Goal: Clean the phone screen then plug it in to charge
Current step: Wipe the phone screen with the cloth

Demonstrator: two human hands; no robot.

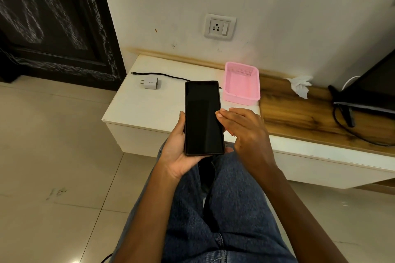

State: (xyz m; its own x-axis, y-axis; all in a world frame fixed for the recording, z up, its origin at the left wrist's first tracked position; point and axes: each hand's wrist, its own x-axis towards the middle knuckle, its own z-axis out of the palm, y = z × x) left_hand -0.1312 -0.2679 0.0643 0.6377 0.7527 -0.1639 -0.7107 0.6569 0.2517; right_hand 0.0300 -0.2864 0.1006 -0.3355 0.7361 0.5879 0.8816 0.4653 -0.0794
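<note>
- Head view: phone [204,117], screen dark and facing up, sits in the left hand [178,151] above the person's jeans [224,209], in front of the table [149,109].
- Left hand curls round the phone's lower half, thumb along the left edge, fingertips showing at the lower right corner.
- Right hand [243,130] is spread loosely, fingers straight and together, their tips touching the phone's right edge; it holds nothing.
- On the table, a white charger [150,83] lies on its side near the far left corner, with a black cable [162,74] running just behind it toward the phone.
- Pink basket [242,83] stands right of the phone's top, near the wall.
- Crumpled tissue [300,85] lies on the wooden part, well right of the basket.
- Wall socket [219,26] is above the table.
</note>
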